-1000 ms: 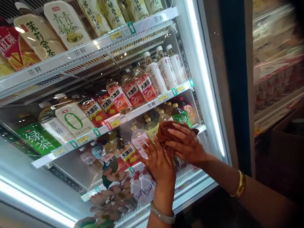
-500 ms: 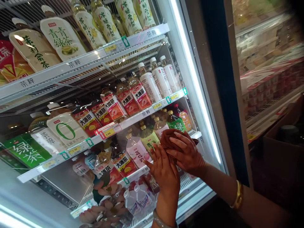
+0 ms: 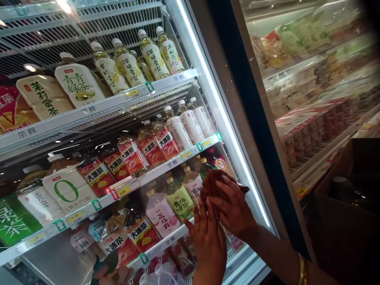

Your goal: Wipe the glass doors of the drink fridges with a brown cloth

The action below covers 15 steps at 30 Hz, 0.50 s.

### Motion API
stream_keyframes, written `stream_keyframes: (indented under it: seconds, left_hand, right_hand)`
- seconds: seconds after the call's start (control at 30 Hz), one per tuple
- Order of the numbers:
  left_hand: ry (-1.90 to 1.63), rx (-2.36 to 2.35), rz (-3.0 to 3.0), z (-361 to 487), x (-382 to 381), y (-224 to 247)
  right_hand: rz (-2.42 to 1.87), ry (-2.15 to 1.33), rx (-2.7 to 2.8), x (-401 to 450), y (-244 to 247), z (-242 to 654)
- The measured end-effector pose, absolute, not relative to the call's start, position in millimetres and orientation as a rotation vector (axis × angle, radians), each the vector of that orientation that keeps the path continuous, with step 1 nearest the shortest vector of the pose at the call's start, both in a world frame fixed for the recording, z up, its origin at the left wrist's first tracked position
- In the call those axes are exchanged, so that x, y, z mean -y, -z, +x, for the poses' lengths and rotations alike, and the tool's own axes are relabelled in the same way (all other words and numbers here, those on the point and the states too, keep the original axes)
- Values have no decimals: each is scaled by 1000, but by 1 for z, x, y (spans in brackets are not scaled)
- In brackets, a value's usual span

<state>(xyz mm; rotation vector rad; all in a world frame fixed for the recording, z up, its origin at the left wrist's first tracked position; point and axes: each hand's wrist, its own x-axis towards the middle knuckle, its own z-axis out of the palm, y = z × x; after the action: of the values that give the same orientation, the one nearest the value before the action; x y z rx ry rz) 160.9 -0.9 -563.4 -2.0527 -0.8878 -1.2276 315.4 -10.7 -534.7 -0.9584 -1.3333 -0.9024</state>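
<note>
Right hand (image 3: 233, 208): fingers curled over brown cloth (image 3: 211, 181)
Left hand (image 3: 208, 239): empty, fingers outstretched
Since earlier: cloth now mostly hides green bottle (image 3: 204, 168)

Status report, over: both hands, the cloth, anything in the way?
Right hand holding bunched brown cloth. Left hand open, right beside it, contact unclear. Cloth and hands partly block view of the shelved bottles.

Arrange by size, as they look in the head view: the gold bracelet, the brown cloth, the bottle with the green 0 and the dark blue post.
1. Dark blue post
2. Bottle with the green 0
3. Brown cloth, partly hidden by the right hand
4. Gold bracelet, cut by the picture's edge
</note>
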Motion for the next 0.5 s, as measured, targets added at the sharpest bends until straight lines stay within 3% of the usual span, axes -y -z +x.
stream_keyframes:
  seconds: [0.17, 0.33, 0.5]
  left_hand:
    - [1222, 872, -2075, 184, -1, 536]
    - [1179, 871, -2111, 207, -4, 514]
    - [1086, 781, -2092, 211, -5, 501]
  right_hand:
    - [-998, 879, 1149, 2, 503, 357]
    - [-1066, 663, 772, -9, 514, 354]
    - [-1050, 650, 929, -2, 505, 330]
